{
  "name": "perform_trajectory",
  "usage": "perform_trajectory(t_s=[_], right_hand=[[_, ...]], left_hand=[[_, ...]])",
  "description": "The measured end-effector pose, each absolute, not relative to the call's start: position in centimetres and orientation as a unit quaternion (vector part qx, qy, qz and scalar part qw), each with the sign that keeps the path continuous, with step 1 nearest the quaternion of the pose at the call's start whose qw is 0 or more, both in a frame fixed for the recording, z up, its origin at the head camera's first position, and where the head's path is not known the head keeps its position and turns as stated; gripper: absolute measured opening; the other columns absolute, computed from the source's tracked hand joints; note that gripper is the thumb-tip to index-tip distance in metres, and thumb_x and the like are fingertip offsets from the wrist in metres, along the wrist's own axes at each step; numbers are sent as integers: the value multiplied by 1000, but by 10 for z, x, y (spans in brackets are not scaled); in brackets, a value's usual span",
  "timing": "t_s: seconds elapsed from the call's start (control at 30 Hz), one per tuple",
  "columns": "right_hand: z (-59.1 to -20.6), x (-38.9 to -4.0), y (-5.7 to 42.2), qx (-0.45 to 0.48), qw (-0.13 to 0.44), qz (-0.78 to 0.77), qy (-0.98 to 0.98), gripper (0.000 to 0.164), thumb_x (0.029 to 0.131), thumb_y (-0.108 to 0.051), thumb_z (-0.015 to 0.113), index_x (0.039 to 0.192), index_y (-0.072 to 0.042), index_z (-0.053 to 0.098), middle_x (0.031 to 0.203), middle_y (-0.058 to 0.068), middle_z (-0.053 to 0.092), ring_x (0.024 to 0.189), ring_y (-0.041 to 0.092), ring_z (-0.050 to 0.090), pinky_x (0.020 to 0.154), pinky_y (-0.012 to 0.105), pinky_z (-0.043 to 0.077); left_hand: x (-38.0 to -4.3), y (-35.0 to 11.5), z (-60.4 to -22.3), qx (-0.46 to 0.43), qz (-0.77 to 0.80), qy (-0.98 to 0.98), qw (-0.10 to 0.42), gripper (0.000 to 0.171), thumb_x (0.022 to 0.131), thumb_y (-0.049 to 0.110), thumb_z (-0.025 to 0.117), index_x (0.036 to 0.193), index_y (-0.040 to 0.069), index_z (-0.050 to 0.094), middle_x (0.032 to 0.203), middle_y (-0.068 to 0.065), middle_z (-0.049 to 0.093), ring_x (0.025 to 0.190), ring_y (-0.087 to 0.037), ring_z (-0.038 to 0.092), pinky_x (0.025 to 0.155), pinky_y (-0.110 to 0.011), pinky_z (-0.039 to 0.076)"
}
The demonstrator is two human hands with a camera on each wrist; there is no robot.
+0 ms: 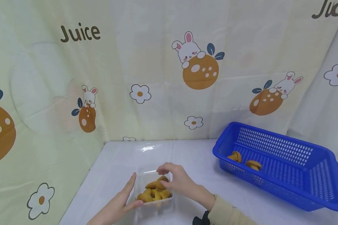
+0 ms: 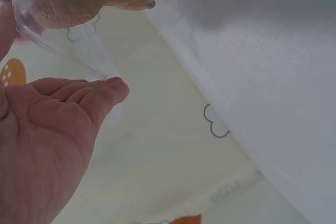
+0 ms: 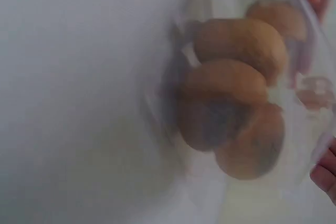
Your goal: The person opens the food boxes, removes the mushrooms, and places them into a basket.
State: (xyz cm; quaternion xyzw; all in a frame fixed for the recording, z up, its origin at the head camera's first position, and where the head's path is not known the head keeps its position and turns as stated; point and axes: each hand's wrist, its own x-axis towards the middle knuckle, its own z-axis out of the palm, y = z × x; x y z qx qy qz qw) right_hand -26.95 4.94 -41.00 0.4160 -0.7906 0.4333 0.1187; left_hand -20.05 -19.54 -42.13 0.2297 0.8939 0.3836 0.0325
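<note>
Mushroom, tan-brown and round-capped [image 1: 157, 184], lies in the clear square plastic box [image 1: 143, 180], right between the right hand's [image 1: 180, 180] thumb and bent fingers, long axis slanting, stem toward the left hand [image 1: 121, 198]. Right's nearer! Pinching? Can't tell. Left thumb and fingers spread wide, straight, along the box's side; blue perforated plastic basket [image 1: 270, 185] well right of the right fingers.

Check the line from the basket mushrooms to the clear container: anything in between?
Yes: the raised wall of the blue basket beside its mushrooms, then the right hand at the right side of the clear container. Nothing else visible.
</note>
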Motion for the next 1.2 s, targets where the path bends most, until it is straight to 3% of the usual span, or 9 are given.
perform_trajectory(t_s=[0.53,0.97,1.2], right_hand=[[-418,-269,35,394,72,255,-880,36,70,1,78,103,-2,64,100,4,61,93,11,53,80,17,47],[-410,-270,23,415,94,128,-896,20,69,0,79,84,-5,66,79,-4,55,73,6,44,63,10,42],[-412,-271,20,410,107,113,-899,17,68,-1,80,81,-5,70,76,-4,56,70,6,44,60,9,42]], left_hand=[[-204,-194,-420,230,386,892,51,91,89,40,58,147,0,0,149,-25,5,132,-43,18,101,-59,21],[-203,-194,-421,222,376,899,40,92,88,40,60,146,-2,2,149,-25,8,133,-40,18,102,-56,21],[-202,-194,-420,226,378,897,37,90,89,39,60,146,-3,4,149,-25,8,133,-39,18,102,-55,21]])
